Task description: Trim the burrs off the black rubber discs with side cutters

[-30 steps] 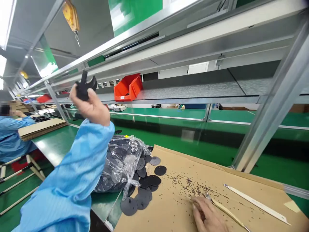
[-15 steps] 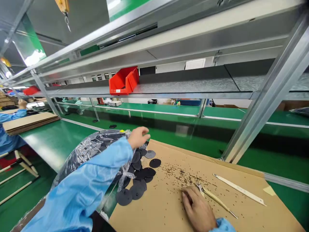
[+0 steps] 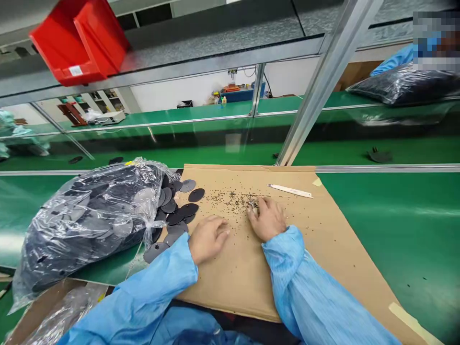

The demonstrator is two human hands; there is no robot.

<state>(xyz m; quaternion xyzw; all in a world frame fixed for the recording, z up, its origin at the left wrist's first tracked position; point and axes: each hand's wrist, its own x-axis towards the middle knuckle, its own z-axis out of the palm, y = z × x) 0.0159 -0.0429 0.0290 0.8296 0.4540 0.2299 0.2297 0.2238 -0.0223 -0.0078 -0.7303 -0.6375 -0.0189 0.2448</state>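
Note:
On the cardboard sheet (image 3: 233, 282), my left hand (image 3: 208, 238) hovers or rests near its left side, fingers loosely bent, thumb apart, holding nothing. My right hand (image 3: 268, 219) is closed over small pliers (image 3: 253, 205). Only the metal jaws stick out past the fingers; the handles are hidden under the hand. Tiny dark bits (image 3: 232, 199) lie scattered beyond both hands. Left of them, flat black discs (image 3: 189, 209) spill from the mouth of a clear plastic bag (image 3: 89, 215) full of more such discs.
A white strip like a ruler (image 3: 290, 190) lies at the sheet's far right. A metal post (image 3: 316, 91) rises behind the sheet. The red bin (image 3: 81, 45) sits on the shelf above. Across the bench, a blue sleeve (image 3: 395, 60) shows beside another filled bag (image 3: 406, 84).
My left hand has come from beside the bag's mouth to the sheet near my right hand. My right hand has moved over the pliers, covering their handles. The view has turned right and downward.

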